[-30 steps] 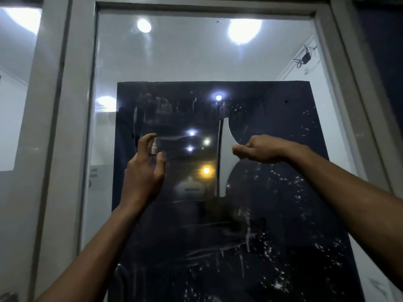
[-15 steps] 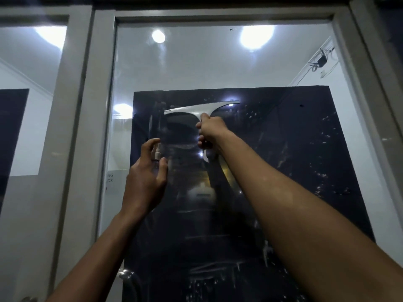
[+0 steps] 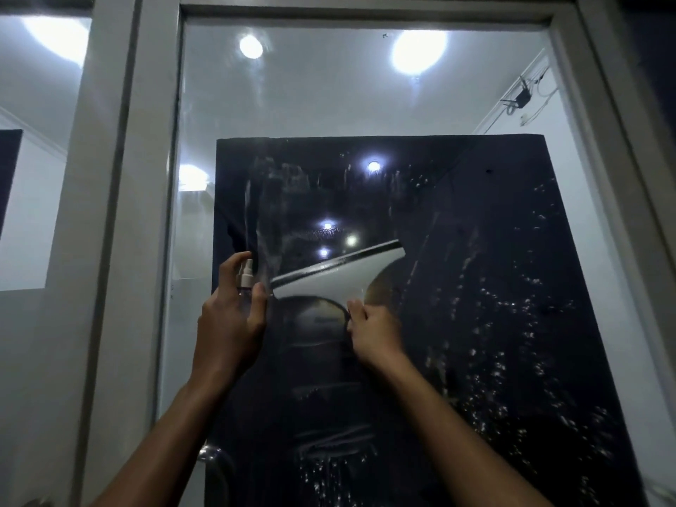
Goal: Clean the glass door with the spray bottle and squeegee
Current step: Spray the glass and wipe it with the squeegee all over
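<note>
**Head view: squeegee blade lying on wet glass, spray bottle raised beside it**

Head view is showing the glass door (image 3: 329,104) filling the frame, and both hands are working near the middle of the pane. The right hand (image 3: 373,333) is curling tight round the handle of the squeegee (image 3: 336,274), whose blade is lying tilted on the glass, its right end higher than its left. The left hand (image 3: 228,323) is wrapping the spray bottle (image 3: 244,278) just beside the blade's left end, with one finger arching over the nozzle.

The squeegee is looking light and stiff, with a soft rubber edge that is likely gliding easily on wet glass; the handle is the sensible place to take hold, since pressure from there should be keeping the whole edge flat. The bottle is looking small and light, probably slick if wet, and is best held round its body with a finger free for the pump. The pane itself is rigid but fragile, so steady rather than hard pressure is seeming wise.

Droplets (image 3: 512,323) are scattering thickly toward the pane's right edge and bottom, while streaks (image 3: 278,184) are marking the area above the blade. A dark panel (image 3: 475,214) is standing behind the glass, ceiling lights (image 3: 419,51) are glaring through near the top edge, and a pale door frame (image 3: 146,214) is bordering the left side.
</note>
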`<state>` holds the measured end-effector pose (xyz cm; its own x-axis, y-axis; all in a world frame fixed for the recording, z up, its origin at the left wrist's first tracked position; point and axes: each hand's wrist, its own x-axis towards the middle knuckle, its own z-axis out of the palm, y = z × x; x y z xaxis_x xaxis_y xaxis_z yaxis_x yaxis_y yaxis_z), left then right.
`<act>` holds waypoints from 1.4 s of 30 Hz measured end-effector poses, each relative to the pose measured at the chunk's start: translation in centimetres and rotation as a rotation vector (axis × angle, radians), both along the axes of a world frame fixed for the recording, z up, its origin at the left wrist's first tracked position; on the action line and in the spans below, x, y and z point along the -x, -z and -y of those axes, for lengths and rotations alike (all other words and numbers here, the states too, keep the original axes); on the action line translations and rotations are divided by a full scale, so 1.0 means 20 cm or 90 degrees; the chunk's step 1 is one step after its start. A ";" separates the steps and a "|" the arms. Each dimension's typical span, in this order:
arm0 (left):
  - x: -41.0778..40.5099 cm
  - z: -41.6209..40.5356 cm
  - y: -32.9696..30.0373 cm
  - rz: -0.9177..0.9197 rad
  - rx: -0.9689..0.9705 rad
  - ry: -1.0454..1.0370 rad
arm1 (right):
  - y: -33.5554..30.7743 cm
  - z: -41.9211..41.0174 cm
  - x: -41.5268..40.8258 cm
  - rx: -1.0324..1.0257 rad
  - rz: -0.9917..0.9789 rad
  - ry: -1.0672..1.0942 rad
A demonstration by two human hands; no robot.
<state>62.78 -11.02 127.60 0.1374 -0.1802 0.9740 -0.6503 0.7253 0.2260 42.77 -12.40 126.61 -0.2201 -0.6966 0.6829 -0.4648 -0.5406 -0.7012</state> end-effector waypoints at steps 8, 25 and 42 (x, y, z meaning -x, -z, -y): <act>-0.06 -0.05 0.01 0.008 0.016 -0.015 | -0.01 -0.10 0.05 0.109 -0.069 0.045; -0.12 0.02 0.01 0.007 0.021 -0.013 | -0.58 -0.05 0.14 -0.132 -0.672 0.151; -0.01 -0.07 -0.09 0.027 0.024 0.011 | -0.60 -0.34 0.38 0.021 -0.182 -0.031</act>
